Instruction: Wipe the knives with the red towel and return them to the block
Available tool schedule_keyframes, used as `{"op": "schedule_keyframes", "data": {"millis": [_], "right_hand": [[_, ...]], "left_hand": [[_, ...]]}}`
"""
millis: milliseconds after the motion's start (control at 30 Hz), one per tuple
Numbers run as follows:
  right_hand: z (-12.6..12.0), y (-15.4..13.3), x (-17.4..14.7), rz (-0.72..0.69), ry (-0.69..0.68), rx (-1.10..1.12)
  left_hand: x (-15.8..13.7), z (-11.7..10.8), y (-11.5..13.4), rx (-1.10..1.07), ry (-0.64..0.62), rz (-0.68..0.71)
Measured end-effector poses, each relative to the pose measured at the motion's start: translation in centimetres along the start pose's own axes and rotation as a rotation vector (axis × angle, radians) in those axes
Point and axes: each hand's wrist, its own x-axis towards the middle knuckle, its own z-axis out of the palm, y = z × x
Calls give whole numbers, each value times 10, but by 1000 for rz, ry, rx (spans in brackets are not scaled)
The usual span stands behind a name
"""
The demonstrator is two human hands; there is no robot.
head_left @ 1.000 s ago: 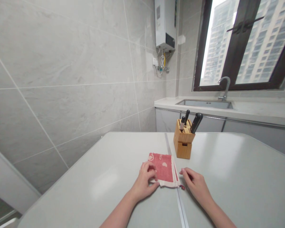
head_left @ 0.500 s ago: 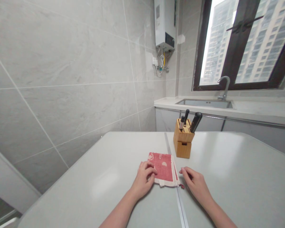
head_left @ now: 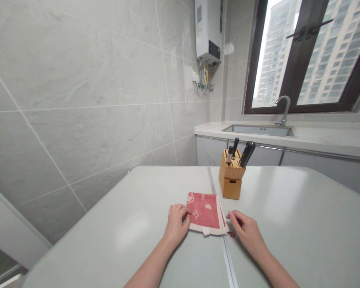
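Note:
A folded red cloth (head_left: 207, 211) with a cream border and pale printed shapes lies flat on the table, with a small dark red tag at its lower right corner. My left hand (head_left: 177, 224) rests at the cloth's left edge, fingers loosely bent and thumb apart, gripping nothing. Just off the right edge is my right hand (head_left: 247, 230), its fingers curled in and the thumb close to the index finger. Nothing shows in its grasp.
Behind the cloth stands a wooden knife block (head_left: 231, 176) with black-handled knives. A metal strip (head_left: 228, 258) runs along the light table (head_left: 132, 224). Farther back are a counter with a sink (head_left: 261, 129) and a faucet (head_left: 285, 110).
My left hand has slid slightly left, off the cloth's surface to its edge, uncovering a diamond print. My right hand has hardly moved.

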Motion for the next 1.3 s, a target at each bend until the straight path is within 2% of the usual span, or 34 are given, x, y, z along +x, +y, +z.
{"op": "schedule_keyframes", "data": {"millis": [267, 367, 533, 700, 900, 1133, 1300], "right_hand": [[1, -1, 0, -9, -9, -19], [-2, -4, 2, -75, -18, 10], [-2, -6, 4, -211, -131, -44], [0, -5, 2, -175, -246, -101], [1, -3, 3, -163, -203, -134], [3, 4, 4, -130, -83, -166], [2, 5, 4, -127, -81, -124]], "left_hand": [[-1, 0, 4, -62, -4, 40], [-1, 0, 4, -72, -1, 48], [0, -1, 5, -110, -20, 80], [0, 0, 5, -138, -15, 103], [0, -2, 9, -152, -9, 143], [-3, -7, 15, -164, -71, 223], [-3, -9, 17, -171, -67, 224]]}}
